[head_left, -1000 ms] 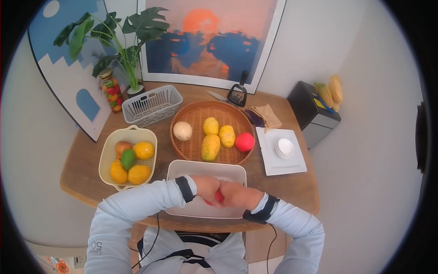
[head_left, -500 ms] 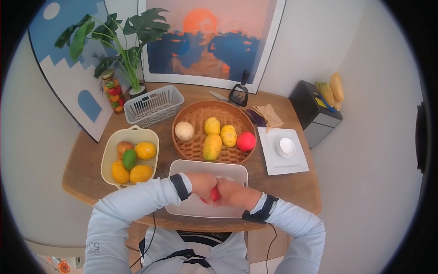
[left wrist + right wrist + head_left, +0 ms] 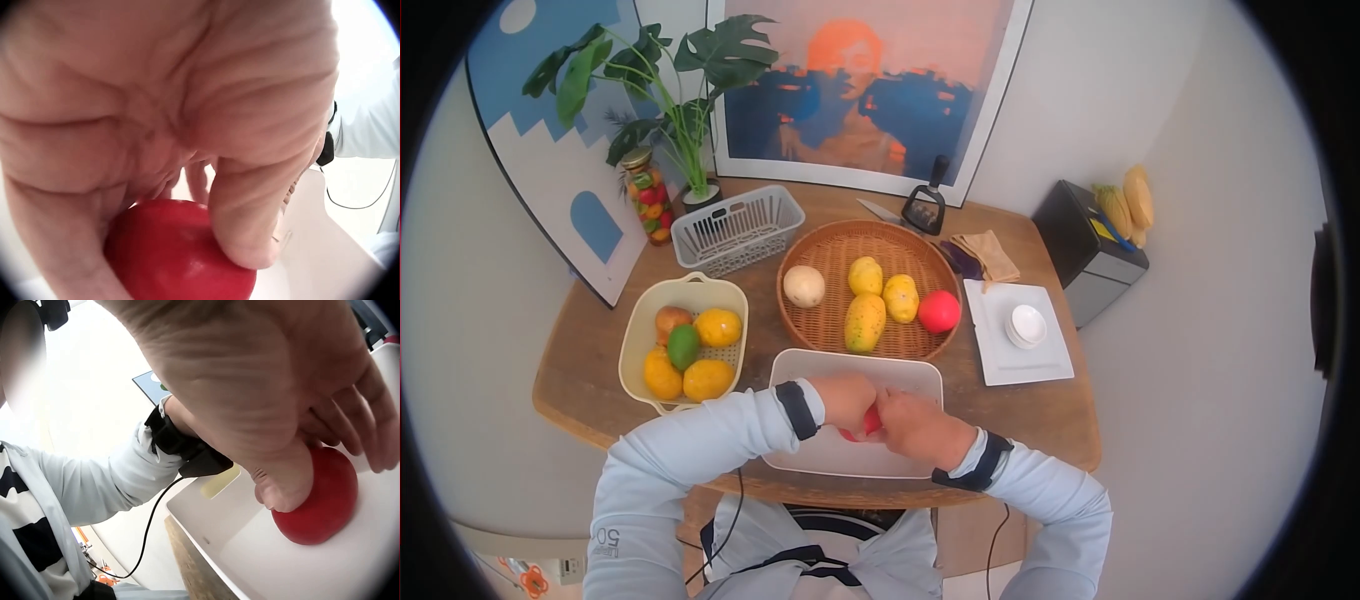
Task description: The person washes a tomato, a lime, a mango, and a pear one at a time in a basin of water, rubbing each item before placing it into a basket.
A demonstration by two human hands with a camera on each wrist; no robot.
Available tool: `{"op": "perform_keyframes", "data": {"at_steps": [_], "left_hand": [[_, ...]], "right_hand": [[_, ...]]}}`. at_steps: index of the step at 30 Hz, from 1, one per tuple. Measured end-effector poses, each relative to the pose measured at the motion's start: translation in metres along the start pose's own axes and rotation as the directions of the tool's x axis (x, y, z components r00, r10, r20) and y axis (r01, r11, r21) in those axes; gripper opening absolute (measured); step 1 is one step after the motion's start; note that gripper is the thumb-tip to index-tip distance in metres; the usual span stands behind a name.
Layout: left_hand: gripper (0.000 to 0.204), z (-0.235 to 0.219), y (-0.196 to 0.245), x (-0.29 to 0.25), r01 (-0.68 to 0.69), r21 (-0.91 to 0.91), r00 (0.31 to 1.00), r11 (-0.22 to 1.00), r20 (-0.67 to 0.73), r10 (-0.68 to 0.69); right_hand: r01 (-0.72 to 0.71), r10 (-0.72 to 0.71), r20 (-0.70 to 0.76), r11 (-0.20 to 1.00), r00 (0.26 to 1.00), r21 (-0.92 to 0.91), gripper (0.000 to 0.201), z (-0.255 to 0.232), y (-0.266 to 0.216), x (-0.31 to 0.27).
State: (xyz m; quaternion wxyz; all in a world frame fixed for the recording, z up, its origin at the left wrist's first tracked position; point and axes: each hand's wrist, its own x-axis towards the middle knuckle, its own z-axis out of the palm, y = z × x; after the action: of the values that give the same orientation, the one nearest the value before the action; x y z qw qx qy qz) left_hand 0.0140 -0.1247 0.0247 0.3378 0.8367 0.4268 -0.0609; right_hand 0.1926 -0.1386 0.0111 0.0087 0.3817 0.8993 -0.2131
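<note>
Wooden table (image 3: 990,420); red fruit (image 3: 175,250) between clamped fingers of left hand (image 3: 162,106) (right hand (image 3: 250,381), fingers extended).

Deep red colours the gripped fruit (image 3: 331,503); the basin (image 3: 800,458) is off-white. The wicker tray (image 3: 818,325) is orange-brown with a woven pattern, the long fruit (image 3: 864,324) yellow with dark speckles, the mango (image 3: 684,346) green. The sleeves (image 3: 690,435) are pale blue. The small bundle (image 3: 964,262) looks purple, though it is hard to make out.
</note>
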Motion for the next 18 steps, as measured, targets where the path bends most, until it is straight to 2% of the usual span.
{"op": "perform_keyframes", "data": {"at_steps": [2, 5, 8, 12, 14, 17, 18], "left_hand": [[0.034, 0.005, -0.013, 0.008, 0.020, -0.016, 0.998, 1.000, 0.056, -0.019], [0.037, 0.006, -0.018, 0.007, -0.021, 0.009, 0.999, 1.000, 0.036, 0.020], [0.041, 0.013, -0.027, 0.014, -0.045, -0.051, 0.997, 0.998, 0.066, 0.049], [0.046, 0.012, -0.024, 0.014, -0.048, -0.065, 0.995, 0.997, 0.079, 0.054], [0.048, 0.011, -0.017, 0.011, -0.070, -0.019, 0.997, 0.997, 0.035, 0.070], [0.047, 0.015, -0.005, 0.010, -0.082, -0.012, 0.996, 0.997, -0.025, 0.082], [0.047, 0.020, -0.006, 0.013, -0.072, 0.003, 0.997, 0.997, -0.021, 0.072]], "right_hand": [[0.072, -0.072, -0.048, 0.997, 0.996, -0.013, 0.057, 0.009, 0.002, 0.005], [0.037, -0.038, 0.025, 0.998, 0.999, 0.043, 0.063, 0.006, -0.001, 0.010], [0.038, -0.046, 0.033, 0.978, 0.998, 0.206, 0.045, 0.012, 0.008, 0.018], [0.032, -0.047, 0.121, 0.992, 0.992, 0.123, 0.023, 0.010, 0.015, 0.017], [0.052, -0.063, 0.166, 0.996, 0.984, 0.070, 0.019, 0.003, 0.017, 0.014], [-0.079, 0.056, 0.180, 0.989, 0.982, 0.122, 0.022, -0.006, 0.011, 0.011], [-0.064, 0.037, 0.199, 0.990, 0.979, 0.128, 0.024, -0.006, 0.011, 0.011]]}}
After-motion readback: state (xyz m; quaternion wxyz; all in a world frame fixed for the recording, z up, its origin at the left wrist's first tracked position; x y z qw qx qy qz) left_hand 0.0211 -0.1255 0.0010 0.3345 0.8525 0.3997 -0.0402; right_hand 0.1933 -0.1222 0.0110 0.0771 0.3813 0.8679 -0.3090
